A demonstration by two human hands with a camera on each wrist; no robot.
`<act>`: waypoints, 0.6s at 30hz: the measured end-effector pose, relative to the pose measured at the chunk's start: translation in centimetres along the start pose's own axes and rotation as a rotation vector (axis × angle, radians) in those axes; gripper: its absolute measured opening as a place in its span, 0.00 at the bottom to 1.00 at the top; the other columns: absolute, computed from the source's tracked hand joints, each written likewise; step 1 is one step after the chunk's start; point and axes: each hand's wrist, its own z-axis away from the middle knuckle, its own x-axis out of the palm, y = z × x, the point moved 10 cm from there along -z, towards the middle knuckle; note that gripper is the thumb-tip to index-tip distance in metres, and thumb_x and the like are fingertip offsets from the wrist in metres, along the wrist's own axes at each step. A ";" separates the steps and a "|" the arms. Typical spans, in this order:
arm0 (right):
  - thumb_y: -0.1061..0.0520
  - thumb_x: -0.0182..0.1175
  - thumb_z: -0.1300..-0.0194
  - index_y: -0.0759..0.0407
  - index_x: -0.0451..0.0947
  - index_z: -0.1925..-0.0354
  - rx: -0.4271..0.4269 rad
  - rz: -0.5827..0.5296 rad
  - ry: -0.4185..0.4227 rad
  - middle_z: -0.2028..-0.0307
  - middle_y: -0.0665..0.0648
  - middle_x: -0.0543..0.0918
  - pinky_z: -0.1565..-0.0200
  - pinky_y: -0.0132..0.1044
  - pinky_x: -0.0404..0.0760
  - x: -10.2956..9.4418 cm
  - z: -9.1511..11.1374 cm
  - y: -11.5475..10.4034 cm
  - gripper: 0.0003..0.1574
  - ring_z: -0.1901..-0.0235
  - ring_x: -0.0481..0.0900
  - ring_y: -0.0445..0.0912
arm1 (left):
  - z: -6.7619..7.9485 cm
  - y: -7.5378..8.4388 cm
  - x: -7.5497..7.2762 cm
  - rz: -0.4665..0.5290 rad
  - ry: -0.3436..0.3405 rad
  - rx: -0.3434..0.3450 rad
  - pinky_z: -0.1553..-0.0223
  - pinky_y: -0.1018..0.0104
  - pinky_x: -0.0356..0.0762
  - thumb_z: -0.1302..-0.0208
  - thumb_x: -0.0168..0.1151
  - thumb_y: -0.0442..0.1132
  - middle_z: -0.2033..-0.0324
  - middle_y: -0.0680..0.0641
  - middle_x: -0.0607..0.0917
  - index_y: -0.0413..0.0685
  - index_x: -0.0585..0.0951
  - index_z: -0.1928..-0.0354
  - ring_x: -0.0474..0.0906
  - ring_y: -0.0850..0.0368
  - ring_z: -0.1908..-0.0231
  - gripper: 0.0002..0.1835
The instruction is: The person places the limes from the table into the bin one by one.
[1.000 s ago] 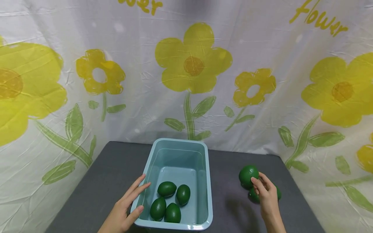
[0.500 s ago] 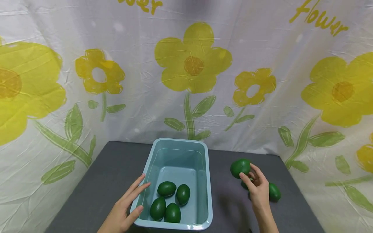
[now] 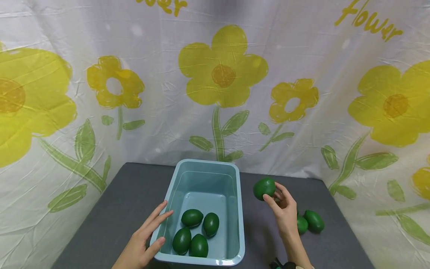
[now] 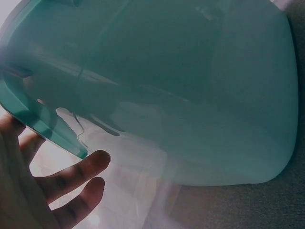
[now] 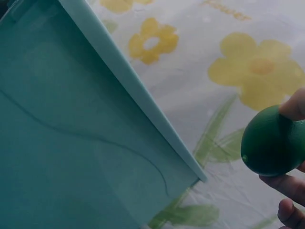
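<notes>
In the head view my right hand (image 3: 283, 209) holds a dark green avocado (image 3: 264, 189) between thumb and fingers, raised over the table right of the tub. The right wrist view shows this avocado (image 5: 271, 142) at the fingertips, beside the tub's wall (image 5: 71, 143). My left hand (image 3: 142, 239) rests its spread, fairly straight fingers at the left rim of the blue-green plastic tub (image 3: 239, 209). Several avocados (image 3: 199, 246) lie in the tub's near half. In the left wrist view, the left fingers (image 4: 78, 174) show beside the tub's outer wall (image 4: 190, 95).
More avocados (image 3: 314, 220) lie on the dark grey table (image 3: 141, 186) right of my right hand, which partly hides them. A white cloth (image 3: 161, 123) printed with yellow flowers hangs behind the table. A small dark object (image 3: 277, 263) shows beside the right wrist.
My right hand has lifted an avocado from the group at the right and carried it left toward the tub. The left hand and tub have stayed in place.
</notes>
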 end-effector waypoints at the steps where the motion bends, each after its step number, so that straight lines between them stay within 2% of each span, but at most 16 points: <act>1: 0.72 0.66 0.32 0.69 0.77 0.34 -0.004 -0.003 -0.004 0.56 0.42 0.92 0.56 0.33 0.83 0.3 -0.1 -0.1 0.29 0.63 0.86 0.41 | 0.0 0.0 0.0 0.000 -0.001 0.000 0.43 0.53 0.81 0.30 0.62 0.30 0.19 0.48 0.63 0.59 0.71 0.21 0.56 0.75 0.23 0.36; 13: 0.70 0.69 0.34 0.64 0.81 0.36 -0.040 0.036 -0.044 0.57 0.42 0.91 0.61 0.32 0.80 3.6 -1.0 -0.7 0.28 0.66 0.78 0.40 | 0.0 -0.1 -0.1 -0.006 0.006 0.009 0.43 0.52 0.81 0.31 0.63 0.30 0.19 0.47 0.64 0.59 0.71 0.22 0.58 0.73 0.23 0.37; 18: 0.69 0.70 0.34 0.64 0.81 0.36 -0.053 0.019 -0.071 0.56 0.42 0.92 0.60 0.32 0.82 5.1 -1.2 -0.6 0.28 0.66 0.81 0.40 | 0.0 0.3 -0.4 0.004 0.022 0.016 0.43 0.52 0.81 0.31 0.63 0.30 0.19 0.47 0.64 0.60 0.71 0.22 0.58 0.73 0.23 0.37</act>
